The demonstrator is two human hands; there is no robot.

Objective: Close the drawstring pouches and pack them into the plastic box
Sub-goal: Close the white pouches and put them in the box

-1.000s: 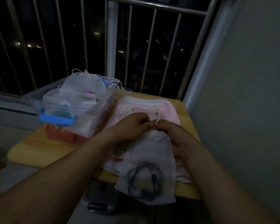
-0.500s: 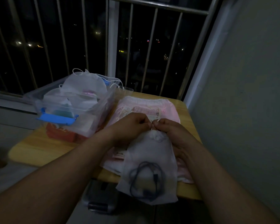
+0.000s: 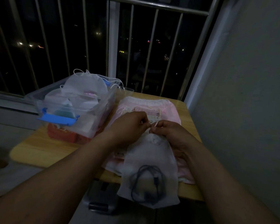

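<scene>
Where the wooden surface [image 3: 39,147] ends nearest the person, the bottom of a white drawstring pouch [image 3: 149,159] hangs over the edge. A dark coiled cable [image 3: 145,181] shows through the thin fabric, low in the bag. On the floor below is a dark boxy object [image 3: 100,199], too dim to identify.

The pouch neck is gathered and puckered, pointing away from the person. The left hand [image 3: 129,126] and right hand [image 3: 170,131] meet just past the neck. Their fingers are curled, each pinching the pale drawstring [image 3: 155,124] at the fingertips, with the knuckles nearly touching. The right hand's lower fingers lie along the pouch's right side.

Under the pouch and hands lies a flat stack of pink pouches [image 3: 168,107], with loose cream cords across the top. The stack covers the right part of the surface and reaches its near edge.

Just beside the stack, to its left, stands a clear plastic box [image 3: 87,109], open at the top, with a blue latch [image 3: 57,118] on its near end. White pouches [image 3: 86,84] are heaped above the rim, their cords trailing toward the far side. Something red [image 3: 63,135] shows at the box's base; I cannot tell whether it is inside or beneath.

Beyond are metal railing bars [image 3: 113,46] with scattered night lights behind them. A grey wall [image 3: 249,78] stands on the right.
</scene>
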